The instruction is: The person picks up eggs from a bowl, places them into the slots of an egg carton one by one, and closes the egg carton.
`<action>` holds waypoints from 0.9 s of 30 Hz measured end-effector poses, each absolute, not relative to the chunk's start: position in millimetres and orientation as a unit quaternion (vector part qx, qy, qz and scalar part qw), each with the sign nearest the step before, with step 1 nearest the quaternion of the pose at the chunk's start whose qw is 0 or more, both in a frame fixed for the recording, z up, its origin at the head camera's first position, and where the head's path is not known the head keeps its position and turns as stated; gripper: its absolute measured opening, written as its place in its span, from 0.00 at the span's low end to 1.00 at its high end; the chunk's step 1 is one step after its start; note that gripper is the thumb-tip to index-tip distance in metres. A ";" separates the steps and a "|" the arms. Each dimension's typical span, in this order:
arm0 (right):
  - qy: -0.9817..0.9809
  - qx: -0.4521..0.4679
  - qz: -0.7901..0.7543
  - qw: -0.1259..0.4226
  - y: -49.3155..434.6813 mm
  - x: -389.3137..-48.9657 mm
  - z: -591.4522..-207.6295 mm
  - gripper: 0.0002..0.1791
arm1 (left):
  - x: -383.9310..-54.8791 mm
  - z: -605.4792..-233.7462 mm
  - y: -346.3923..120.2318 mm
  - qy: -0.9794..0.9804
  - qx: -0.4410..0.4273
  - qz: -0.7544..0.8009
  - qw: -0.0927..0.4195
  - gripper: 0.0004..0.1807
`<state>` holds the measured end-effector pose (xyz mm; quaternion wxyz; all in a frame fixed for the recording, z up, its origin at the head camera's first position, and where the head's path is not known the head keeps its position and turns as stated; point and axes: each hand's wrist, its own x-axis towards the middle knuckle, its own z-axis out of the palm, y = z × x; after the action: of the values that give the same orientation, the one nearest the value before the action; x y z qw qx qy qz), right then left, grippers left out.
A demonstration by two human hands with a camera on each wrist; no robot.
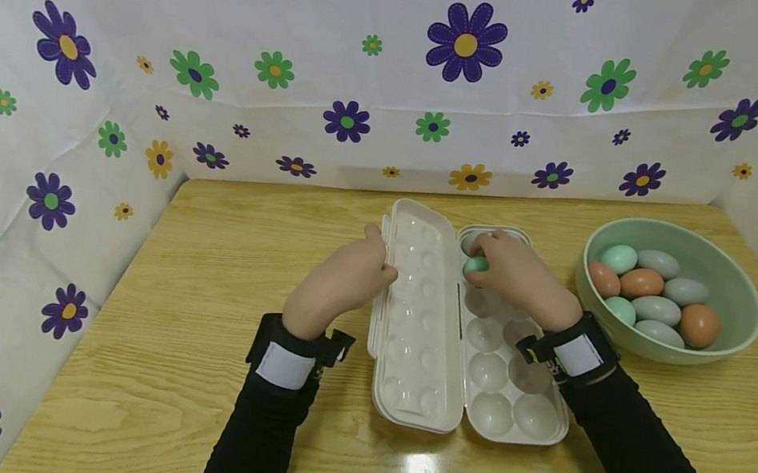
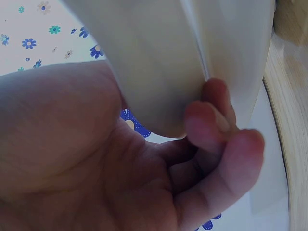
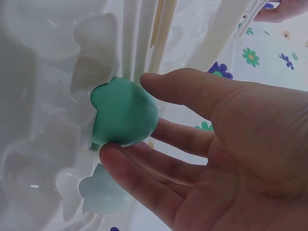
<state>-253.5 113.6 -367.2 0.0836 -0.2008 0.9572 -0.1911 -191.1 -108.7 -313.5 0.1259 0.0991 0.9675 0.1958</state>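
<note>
An open white plastic egg carton (image 1: 419, 404) lies on the table, its lid folded out to the left. My left hand (image 1: 349, 277) grips the lid's outer left edge; in the left wrist view the fingertips (image 2: 240, 149) curl at the white plastic rim. My right hand (image 1: 519, 276) is over the far end of the cups. Its thumb and fingers are around a green egg (image 3: 125, 113) that sits in a cup of the left row. Beside it, in the farthest cup, lies a pale grey egg (image 3: 103, 192). The nearer cups (image 1: 491, 414) show bare white plastic.
A light green bowl (image 1: 738, 319) holding several brown, grey and green eggs stands right of the carton, near my right forearm. The wooden table (image 1: 190, 339) meets a flower-print cloth (image 1: 376, 50) at the back and sides.
</note>
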 end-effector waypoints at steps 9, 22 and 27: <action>0.957 -0.204 -0.193 0.078 113.1 -250.7 -362.8 0.21 | -191.0 -313.8 -108.1 0.967 0.096 0.200 0.127 0.40; 0.961 -0.190 -0.185 0.078 117.5 -246.1 -347.0 0.22 | -191.1 -313.1 -108.3 0.967 0.098 0.197 0.127 0.40; 0.963 -0.175 -0.192 0.078 125.7 -246.2 -338.4 0.22 | -190.6 -312.5 -108.1 0.968 0.094 0.195 0.130 0.40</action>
<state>-246.2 125.7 -338.4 0.0777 -0.1748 0.9626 -0.1918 -190.6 -108.1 -312.5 0.1302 0.0939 0.9676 0.1947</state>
